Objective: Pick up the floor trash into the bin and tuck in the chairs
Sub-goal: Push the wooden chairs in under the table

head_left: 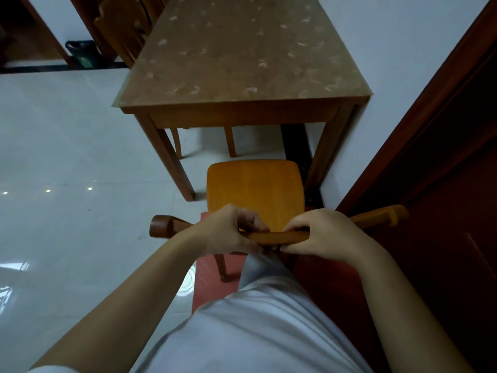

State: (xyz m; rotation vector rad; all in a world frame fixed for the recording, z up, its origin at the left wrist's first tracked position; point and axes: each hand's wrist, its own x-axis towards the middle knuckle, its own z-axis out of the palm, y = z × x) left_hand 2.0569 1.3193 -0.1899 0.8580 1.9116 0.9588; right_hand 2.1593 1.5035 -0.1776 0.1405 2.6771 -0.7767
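Head view: your left hand [228, 230] and right hand [322, 235] grip the chair back [279, 235]. Skewed, it may strike the table leg [328, 152].

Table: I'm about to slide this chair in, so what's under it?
Under the table, pale floor and two far chair legs show; the tabletop hides everything farther back. Left hand and right hand grip the near chair.
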